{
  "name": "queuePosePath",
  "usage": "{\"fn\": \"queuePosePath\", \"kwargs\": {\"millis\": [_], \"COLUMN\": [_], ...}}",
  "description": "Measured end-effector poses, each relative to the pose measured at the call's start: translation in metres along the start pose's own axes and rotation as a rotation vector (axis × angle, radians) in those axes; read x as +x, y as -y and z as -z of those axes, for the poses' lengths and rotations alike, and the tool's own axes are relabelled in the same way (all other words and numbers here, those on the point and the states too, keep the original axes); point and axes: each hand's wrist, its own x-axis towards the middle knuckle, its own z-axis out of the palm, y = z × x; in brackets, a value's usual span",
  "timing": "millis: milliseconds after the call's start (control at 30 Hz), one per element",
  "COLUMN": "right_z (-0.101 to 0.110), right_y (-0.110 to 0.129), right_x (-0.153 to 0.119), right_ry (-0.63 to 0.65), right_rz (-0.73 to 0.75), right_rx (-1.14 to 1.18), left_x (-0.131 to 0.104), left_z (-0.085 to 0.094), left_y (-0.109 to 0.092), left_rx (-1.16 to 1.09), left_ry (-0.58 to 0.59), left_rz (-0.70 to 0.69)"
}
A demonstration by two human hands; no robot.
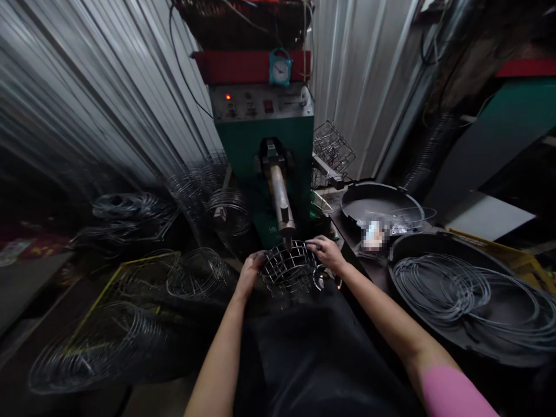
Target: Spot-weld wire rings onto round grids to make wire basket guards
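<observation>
Between my two hands is a round wire basket [289, 263], held by its sides under the electrode of a green spot welder [241, 150]. My left hand [251, 272] grips the basket's left edge, fingers closed around the wire. On the opposite side my right hand [325, 252] pinches the rim at the upper right. The welder's metal arm [280, 191] points down toward me, and its tip sits at the basket's far rim; whether it touches the wire I cannot tell. The basket's lower part fades into the dark in front of a black apron [299, 353].
Wire rings fill a large black tub [473, 341] on the right, with a black pan [382, 197] behind it. To the left, stacked wire rings [104, 341] lie around a yellow frame [98, 298]. A teal clock [280, 69] hangs on the welder, near a lit red lamp [228, 97].
</observation>
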Motion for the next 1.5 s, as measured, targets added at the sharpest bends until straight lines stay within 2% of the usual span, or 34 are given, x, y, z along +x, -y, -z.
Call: {"fn": "queuePosePath", "kwargs": {"millis": [67, 167, 300, 400, 467, 533, 633, 700, 767, 867, 933, 1000, 1100, 1233, 1300, 1367, 1433, 1500], "right_z": [-0.010, -0.025, -0.037, -0.033, -0.025, -0.017, -0.010, -0.008, -0.007, -0.004, -0.003, -0.008, -0.034, -0.093, -0.118, -0.133, -0.139, -0.136], "right_y": [-0.001, -0.007, -0.012, -0.014, -0.016, -0.020, -0.024, -0.023, -0.020, -0.012, -0.006, 0.002, 0.020, 0.056, 0.072, 0.082, 0.089, 0.093], "right_x": [0.033, 0.062, 0.077, 0.081, 0.081, 0.080, 0.077, 0.073, 0.068, 0.057, 0.047, 0.034, 0.013, -0.019, -0.031, -0.037, -0.038, -0.036], "right_ry": [0.157, 0.352, 0.305, 0.317, 0.353, 0.371, 0.354, 0.347, 0.359, 0.407, 0.429, 0.413, 0.272, 0.002, -0.072, -0.120, -0.137, -0.126], "right_rz": [0.036, -0.015, -0.105, -0.114, -0.103, -0.101, -0.125, -0.144, -0.152, -0.161, -0.164, -0.170, -0.265, -0.559, -0.652, -0.689, -0.687, -0.661], "right_rx": [-0.080, -0.109, -0.146, -0.137, -0.102, -0.083, -0.109, -0.109, -0.080, -0.015, 0.069, 0.183, 0.395, 0.776, 0.890, 0.923, 0.910, 0.880], "left_x": [0.017, 0.035, 0.052, 0.050, 0.035, 0.014, -0.016, -0.027, -0.032, -0.044, -0.060, -0.083, -0.125, -0.184, -0.210, -0.230, -0.243, -0.247], "left_z": [0.002, -0.002, -0.003, 0.009, 0.021, 0.030, 0.029, 0.023, 0.020, 0.029, 0.044, 0.063, 0.094, 0.129, 0.143, 0.153, 0.160, 0.163], "left_y": [-0.015, -0.023, -0.018, -0.014, -0.009, -0.001, 0.015, 0.020, 0.017, -0.005, -0.027, -0.051, -0.083, -0.106, -0.102, -0.085, -0.054, -0.012], "left_rx": [0.108, 0.156, 0.189, 0.155, 0.120, 0.085, -0.001, -0.045, -0.033, 0.137, 0.311, 0.463, 0.587, 0.651, 0.687, 0.699, 0.703, 0.731], "left_ry": [0.055, 0.103, 0.009, -0.036, 0.000, 0.099, 0.234, 0.217, 0.179, 0.261, 0.346, 0.377, 0.357, 0.186, 0.089, 0.011, -0.049, -0.079], "left_rz": [0.043, 0.080, 0.101, 0.087, 0.081, 0.082, 0.057, 0.037, 0.010, -0.132, -0.275, -0.374, -0.422, -0.370, -0.311, -0.247, -0.160, -0.030]}}
